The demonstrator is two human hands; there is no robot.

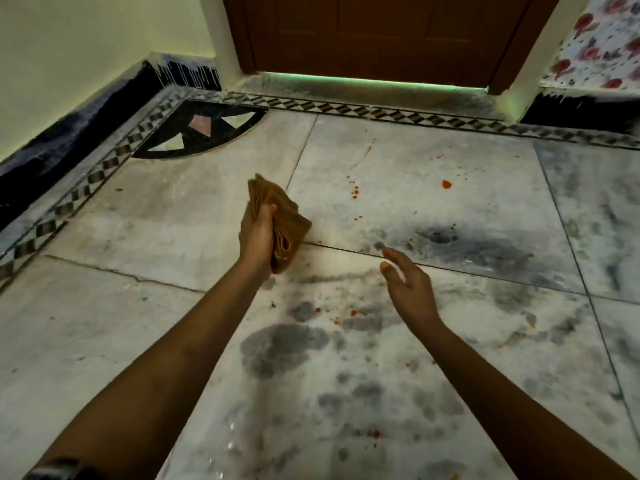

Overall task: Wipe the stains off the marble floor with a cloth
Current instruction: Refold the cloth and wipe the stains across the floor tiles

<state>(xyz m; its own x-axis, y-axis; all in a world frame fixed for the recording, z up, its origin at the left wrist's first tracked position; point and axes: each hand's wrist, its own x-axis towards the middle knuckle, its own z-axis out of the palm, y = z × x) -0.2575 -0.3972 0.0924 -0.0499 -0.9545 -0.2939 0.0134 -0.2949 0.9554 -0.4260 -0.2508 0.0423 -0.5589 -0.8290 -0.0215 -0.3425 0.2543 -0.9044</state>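
Gripping a folded brown cloth (pixel 280 223), the left hand (pixel 258 237) has its fingers wrapped round the middle of the bundle, so the folds stick out above the fist and below it, off the marble floor (pixel 433 341). Apart to the right, the right hand (pixel 408 289) hangs open and empty, fingers loosely spread. Red stains (pixel 446 184) dot the slab beyond both hands.

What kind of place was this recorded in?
Probably a home hallway or room corner: a marble floor with a patterned border, a wooden door, and painted walls.
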